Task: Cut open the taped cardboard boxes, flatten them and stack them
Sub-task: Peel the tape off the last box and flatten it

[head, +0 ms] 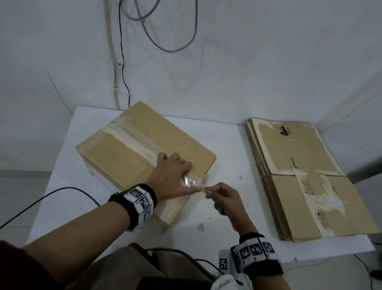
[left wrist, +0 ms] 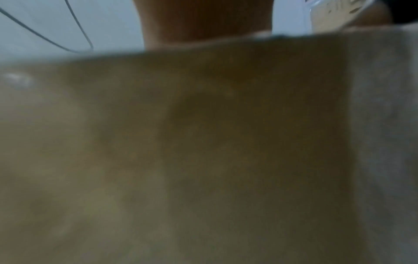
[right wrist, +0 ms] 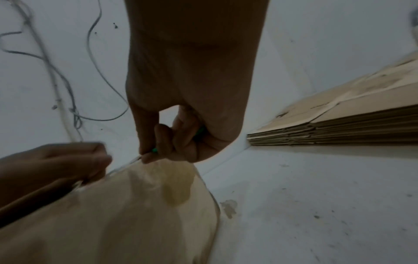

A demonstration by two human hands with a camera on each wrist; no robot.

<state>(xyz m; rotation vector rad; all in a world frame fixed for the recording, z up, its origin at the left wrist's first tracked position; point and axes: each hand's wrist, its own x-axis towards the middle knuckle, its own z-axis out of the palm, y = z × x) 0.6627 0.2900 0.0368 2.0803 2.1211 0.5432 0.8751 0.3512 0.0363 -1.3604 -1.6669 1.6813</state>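
A taped brown cardboard box (head: 139, 145) lies on the white table (head: 227, 145), with a clear tape seam (head: 137, 138) along its top. My left hand (head: 173, 173) presses on the box top at its near right end with bent fingers and the thumb stretched out. In the left wrist view only blurred cardboard (left wrist: 203, 142) shows. My right hand (head: 222, 198) pinches the end of a peeled strip of clear tape (head: 193, 183) just off the box edge. That hand (right wrist: 144, 157) also has a green tool (right wrist: 155, 149) tucked in its palm; its blade is hidden.
A stack of flattened boxes (head: 309, 178) lies along the table's right side, also seen in the right wrist view (right wrist: 339, 125). Small cardboard scraps (head: 201, 226) sit near the front edge. A black cable (head: 42, 199) crosses the near left corner. Cables (head: 137, 13) hang on the wall behind.
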